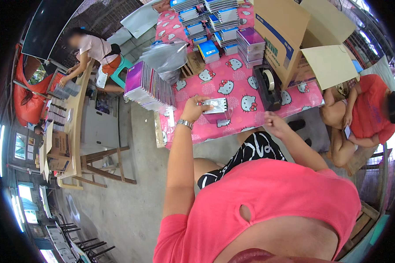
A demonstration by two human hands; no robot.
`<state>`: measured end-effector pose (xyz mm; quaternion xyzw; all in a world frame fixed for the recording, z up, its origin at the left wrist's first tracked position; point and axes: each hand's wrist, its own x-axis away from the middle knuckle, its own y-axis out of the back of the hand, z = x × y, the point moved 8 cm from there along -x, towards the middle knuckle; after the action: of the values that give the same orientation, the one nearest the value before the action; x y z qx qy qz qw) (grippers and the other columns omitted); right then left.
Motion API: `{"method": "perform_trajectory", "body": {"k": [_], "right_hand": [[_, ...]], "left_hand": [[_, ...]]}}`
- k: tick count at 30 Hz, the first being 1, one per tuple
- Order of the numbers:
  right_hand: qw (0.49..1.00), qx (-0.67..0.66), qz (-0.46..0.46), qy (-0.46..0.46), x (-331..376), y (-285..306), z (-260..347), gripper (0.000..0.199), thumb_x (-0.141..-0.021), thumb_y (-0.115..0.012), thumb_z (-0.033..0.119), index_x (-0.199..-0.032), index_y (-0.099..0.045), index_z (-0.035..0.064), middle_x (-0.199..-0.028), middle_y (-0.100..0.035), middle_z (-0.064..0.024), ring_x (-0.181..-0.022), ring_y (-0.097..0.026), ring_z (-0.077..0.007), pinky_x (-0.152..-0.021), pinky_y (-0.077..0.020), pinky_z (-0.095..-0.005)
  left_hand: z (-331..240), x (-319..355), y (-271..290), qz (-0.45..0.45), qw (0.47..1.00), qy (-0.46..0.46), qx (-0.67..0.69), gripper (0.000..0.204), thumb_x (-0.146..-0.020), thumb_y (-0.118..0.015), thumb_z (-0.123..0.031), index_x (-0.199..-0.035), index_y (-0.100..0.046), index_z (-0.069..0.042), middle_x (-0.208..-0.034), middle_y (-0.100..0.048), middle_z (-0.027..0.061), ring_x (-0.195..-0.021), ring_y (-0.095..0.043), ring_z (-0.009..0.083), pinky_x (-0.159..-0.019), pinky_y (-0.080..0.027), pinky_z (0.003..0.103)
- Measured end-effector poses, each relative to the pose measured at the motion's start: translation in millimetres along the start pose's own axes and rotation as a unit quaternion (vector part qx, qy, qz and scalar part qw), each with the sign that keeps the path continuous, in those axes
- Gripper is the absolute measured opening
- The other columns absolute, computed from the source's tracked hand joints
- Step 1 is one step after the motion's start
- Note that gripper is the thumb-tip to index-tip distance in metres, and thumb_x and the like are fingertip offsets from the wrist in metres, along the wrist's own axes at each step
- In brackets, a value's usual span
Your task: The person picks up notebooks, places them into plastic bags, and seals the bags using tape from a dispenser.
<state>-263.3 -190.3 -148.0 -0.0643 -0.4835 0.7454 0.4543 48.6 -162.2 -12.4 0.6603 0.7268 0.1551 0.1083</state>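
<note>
At the near edge of the pink table my left hand (193, 109), with a metal watch on its wrist, grips a small spiral-bound notebook (215, 105). Clear plastic seems to cover the notebook, and its near part looks purple. My right hand (276, 125) hangs just off the table edge with its fingers pinched together; whatever they hold is too small to make out. Beyond that hand stands a black tape dispenser (267, 90) with a roll of tape (269, 80). Left of my left hand rises a tall stack of purple spiral notebooks (147, 90).
Clear plastic sleeves (164, 59) lie behind the purple stack. Blue notebooks (209, 50) stand in several piles at the back. An open cardboard box (283, 44) occupies the right side. One person (373, 109) sits at right; another (96, 52) works at a wooden table (81, 114) at left.
</note>
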Motion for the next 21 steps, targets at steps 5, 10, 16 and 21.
{"method": "perform_trajectory", "body": {"k": [5, 10, 16, 21], "right_hand": [[0.936, 0.324, 0.135, -0.020, -49, -138, 15, 0.019, -0.091, -0.058, 0.025, -0.082, -0.052, 0.0091, -0.067, -0.046, 0.0022, -0.055, -0.039, -0.0061, -0.048, -0.0292, -0.0219], [0.693, 0.626, 0.330, 0.137, -99, -265, 24, 0.032, -0.085, -0.066, 0.032, -0.074, -0.057, 0.0031, -0.063, -0.052, -0.0024, -0.058, -0.046, -0.0109, -0.053, -0.0370, -0.0284], [0.360, 0.842, 0.396, 0.065, -140, -277, -12, 0.049, -0.070, -0.077, 0.046, -0.068, -0.056, 0.0017, -0.061, -0.055, -0.0063, -0.057, -0.049, -0.0174, -0.053, -0.0375, -0.0358], [0.396, 0.851, 0.344, -0.028, -167, -243, -14, 0.048, -0.068, -0.078, 0.049, -0.070, -0.057, 0.0059, -0.059, -0.052, -0.0030, -0.053, -0.046, -0.0152, -0.047, -0.0340, -0.0336]], "left_hand": [[-3, -1, -1, -0.004, 1.000, 0.000, 0.011, 0.035, -0.066, -0.078, -0.006, -0.098, -0.068, 0.004, -0.092, -0.065, 0.0069, -0.083, -0.061, 0.0142, -0.076, -0.048, 0.027], [12, -4, 6, -0.023, 0.999, -0.003, -0.030, 0.036, -0.066, -0.079, -0.013, -0.096, -0.068, 0.004, -0.086, -0.063, 0.0053, -0.077, -0.058, 0.0137, -0.071, -0.046, 0.027], [-1, 0, 2, -0.034, 0.999, 0.006, -0.023, 0.036, -0.066, -0.079, -0.010, -0.097, -0.068, 0.004, -0.084, -0.063, 0.0044, -0.076, -0.057, 0.0122, -0.070, -0.046, 0.027], [1, 3, 0, -0.003, 0.999, 0.042, 0.011, 0.037, -0.068, -0.079, -0.011, -0.100, -0.067, 0.003, -0.092, -0.063, 0.0063, -0.085, -0.057, 0.0134, -0.076, -0.046, 0.027]]}}
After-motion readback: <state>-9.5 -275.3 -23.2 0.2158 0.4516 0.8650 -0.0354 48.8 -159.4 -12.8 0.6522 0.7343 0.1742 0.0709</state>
